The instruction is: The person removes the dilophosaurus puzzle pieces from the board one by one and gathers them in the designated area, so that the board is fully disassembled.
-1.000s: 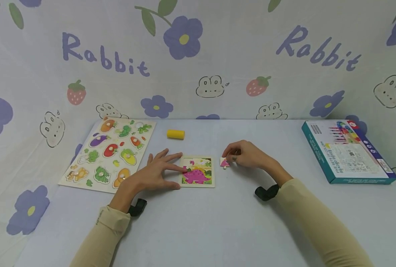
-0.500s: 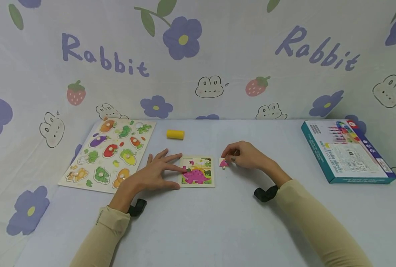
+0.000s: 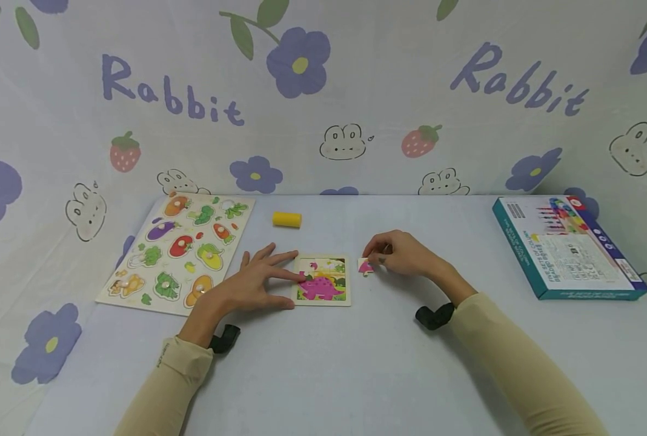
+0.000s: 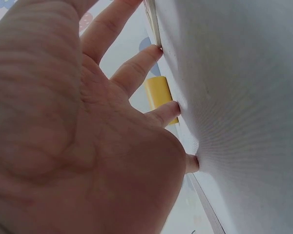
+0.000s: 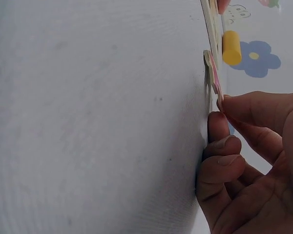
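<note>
Pinching a thin, flat puzzle piece [image 3: 364, 265] between thumb and fingertips, my right hand [image 3: 397, 251] has a narrow grip, the other fingers curled near the cloth [image 3: 323, 369], which is pale and smooth. I can't tell whether the piece touches the cloth. It has a pale body with a pink patch and a small knob toward six o'clock. The square puzzle [image 3: 323, 287], showing a pink dinosaur inside a pale rim, lies at nine o'clock from the piece, a narrow strip of cloth between them. My left hand [image 3: 255, 281] is spread wide, index finger over the puzzle's nine o'clock edge. A smooth yellow cylinder [image 3: 287, 220] lies at eleven o'clock from the puzzle. A vegetable board [image 3: 175, 264] sits at ten o'clock from my left hand, just beside it. Open cloth stretches toward six o'clock, and at three o'clock as far as the box [image 3: 580, 266].
</note>
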Tool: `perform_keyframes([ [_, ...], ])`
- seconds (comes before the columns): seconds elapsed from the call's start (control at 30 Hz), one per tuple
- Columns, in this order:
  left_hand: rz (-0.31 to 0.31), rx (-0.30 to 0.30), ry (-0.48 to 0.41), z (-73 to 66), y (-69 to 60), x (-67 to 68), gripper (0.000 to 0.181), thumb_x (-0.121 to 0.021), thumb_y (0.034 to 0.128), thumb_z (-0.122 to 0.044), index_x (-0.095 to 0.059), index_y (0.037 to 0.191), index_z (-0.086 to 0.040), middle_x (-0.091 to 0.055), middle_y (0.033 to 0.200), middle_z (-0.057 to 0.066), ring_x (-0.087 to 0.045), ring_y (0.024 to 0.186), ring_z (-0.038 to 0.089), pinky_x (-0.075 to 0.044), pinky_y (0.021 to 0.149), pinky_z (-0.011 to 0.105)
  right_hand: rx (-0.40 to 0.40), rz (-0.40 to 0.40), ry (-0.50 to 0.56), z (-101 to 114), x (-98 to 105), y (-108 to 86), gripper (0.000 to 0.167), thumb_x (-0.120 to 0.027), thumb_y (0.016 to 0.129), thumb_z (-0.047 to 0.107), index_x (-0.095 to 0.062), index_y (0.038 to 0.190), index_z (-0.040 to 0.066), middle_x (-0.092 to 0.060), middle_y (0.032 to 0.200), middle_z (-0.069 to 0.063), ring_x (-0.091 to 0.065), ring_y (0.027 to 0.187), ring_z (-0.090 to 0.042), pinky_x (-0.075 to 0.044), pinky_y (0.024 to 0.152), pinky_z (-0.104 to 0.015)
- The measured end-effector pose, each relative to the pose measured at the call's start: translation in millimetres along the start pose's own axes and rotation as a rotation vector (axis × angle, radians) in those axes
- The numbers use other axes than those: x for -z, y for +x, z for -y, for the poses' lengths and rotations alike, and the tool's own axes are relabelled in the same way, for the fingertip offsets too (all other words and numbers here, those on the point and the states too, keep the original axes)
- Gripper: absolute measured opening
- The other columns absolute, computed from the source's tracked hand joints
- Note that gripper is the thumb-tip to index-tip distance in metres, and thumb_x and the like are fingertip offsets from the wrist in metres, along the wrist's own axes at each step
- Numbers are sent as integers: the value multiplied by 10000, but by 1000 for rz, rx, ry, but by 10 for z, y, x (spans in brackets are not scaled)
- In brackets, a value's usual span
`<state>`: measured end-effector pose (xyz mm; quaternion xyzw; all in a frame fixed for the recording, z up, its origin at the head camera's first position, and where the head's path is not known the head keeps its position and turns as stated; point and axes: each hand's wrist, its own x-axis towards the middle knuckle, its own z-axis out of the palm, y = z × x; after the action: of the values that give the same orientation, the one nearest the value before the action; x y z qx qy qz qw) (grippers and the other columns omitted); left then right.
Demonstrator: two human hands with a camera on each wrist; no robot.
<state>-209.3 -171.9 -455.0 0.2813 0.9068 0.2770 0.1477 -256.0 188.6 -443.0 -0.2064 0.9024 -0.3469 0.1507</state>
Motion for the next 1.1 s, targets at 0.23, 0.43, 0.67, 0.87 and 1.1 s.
perform_keyframes([
  [0.23, 1, -2, -4, 2, -2, -1, 571, -858, 864, -459, -696, 1403, -366, -338, 1752, -38, -33, 1679, 421, 89, 1242, 812, 5, -8, -2, -12, -1, 9, 166, -646, 1010, 77, -767, 1124, 80, -756, 1040, -81, -563, 902, -203, -483, 778, -304],
  [0.43, 0, 0, -5, 0, -7, 2, 567, -858, 864, -456, -699, 1400, -363, -338, 1752, -39, -32, 1679, 422, 91, 1242, 811, -1, -15, -6, 7, -11, 21, 167, -652, 1017, 101, -766, 1140, 93, -752, 1038, -69, -581, 890, -199, -493, 776, -290],
  [0.67, 2, 3, -7, -1, -2, 0, 575, -861, 859, -460, -698, 1402, -362, -337, 1752, -43, -27, 1679, 420, 93, 1245, 807, 9, -11, 12, 100, -48, 72, 179, -649, 1022, 115, -760, 1162, 97, -730, 1019, -74, -593, 843, -193, -500, 730, -277],
  [0.87, 5, 8, -4, -4, 2, 1, 576, -857, 861, -469, -695, 1404, -366, -333, 1753, -45, -22, 1680, 418, 95, 1242, 809, 51, 18, 52, 220, -114, 132, 198, -641, 1009, 99, -753, 1171, 81, -725, 1000, -95, -604, 782, -168, -506, 717, -287],
  [1.1, -2, 4, 0, 2, -2, 0, 564, -862, 858, -466, -704, 1392, -371, -347, 1748, -37, -41, 1675, 439, 82, 1227, 833, 99, 66, 33, 379, -230, 211, 202, -660, 1003, 124, -752, 1183, 108, -701, 979, -71, -590, 744, -167, -494, 663, -276],
])
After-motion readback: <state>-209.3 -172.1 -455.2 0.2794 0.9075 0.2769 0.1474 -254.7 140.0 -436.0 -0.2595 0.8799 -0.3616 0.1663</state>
